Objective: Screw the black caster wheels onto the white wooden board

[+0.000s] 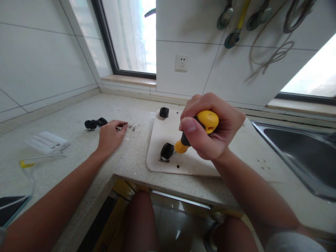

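My right hand (212,129) is wrapped around a yellow-and-black screwdriver (181,146). Its shaft slants down to the base of a black caster wheel (167,151) on a white board (160,131); the exact tip contact is hard to see. Near the board's far edge stands another black caster (164,112). My left hand (111,135) rests on the countertop left of the board, thumb and fingers curled together. Something small and shiny shows between them, too small to name. Small dark bits (132,128) lie by its fingertips, and loose black casters (95,123) lie behind it.
A white power bank-like box (47,142) and a white cable with a yellow piece (27,163) lie on the left, with a dark flat device (13,206) nearer. A steel sink (301,154) is at the right. The counter's front edge runs above my knees.
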### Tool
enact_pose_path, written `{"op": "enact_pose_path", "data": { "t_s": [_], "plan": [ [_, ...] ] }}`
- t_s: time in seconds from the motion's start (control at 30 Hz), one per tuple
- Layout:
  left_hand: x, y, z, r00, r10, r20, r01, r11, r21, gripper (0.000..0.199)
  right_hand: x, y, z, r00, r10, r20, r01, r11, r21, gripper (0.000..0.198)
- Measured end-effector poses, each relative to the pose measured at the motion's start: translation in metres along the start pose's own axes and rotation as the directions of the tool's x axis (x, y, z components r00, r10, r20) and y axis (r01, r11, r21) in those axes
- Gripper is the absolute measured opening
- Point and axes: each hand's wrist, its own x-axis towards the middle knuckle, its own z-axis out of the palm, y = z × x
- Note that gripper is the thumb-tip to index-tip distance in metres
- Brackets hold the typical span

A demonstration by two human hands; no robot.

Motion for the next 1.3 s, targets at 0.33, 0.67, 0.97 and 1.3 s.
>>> {"op": "enact_pose_path", "data": {
  "t_s": [0.33,0.67,0.97,1.3],
  "plan": [
    [0.003,0.002,0.002,0.983,-0.179,0.029,0.18,0.941,-0.285,0.021,0.003,0.003,-0.003,0.998,-0.057,0.004,0.057,0.998,-0.018,0.024],
    [-0.006,0.077,-0.017,0.947,-0.144,0.289,0.317,0.246,-0.916,0.039,0.016,0.014,-0.009,0.91,0.007,-0.415,-0.035,0.998,-0.059,0.027],
    [-0.023,0.106,-0.032,0.906,-0.031,0.423,0.423,0.124,-0.898,0.037,0.018,0.011,-0.009,0.872,-0.056,-0.486,-0.075,0.966,-0.246,0.034],
    [-0.029,0.109,-0.027,0.916,-0.01,0.402,0.4,0.114,-0.909,0.041,0.016,0.013,-0.009,0.879,-0.009,-0.476,-0.117,0.965,-0.233,0.035]
  ]
}}
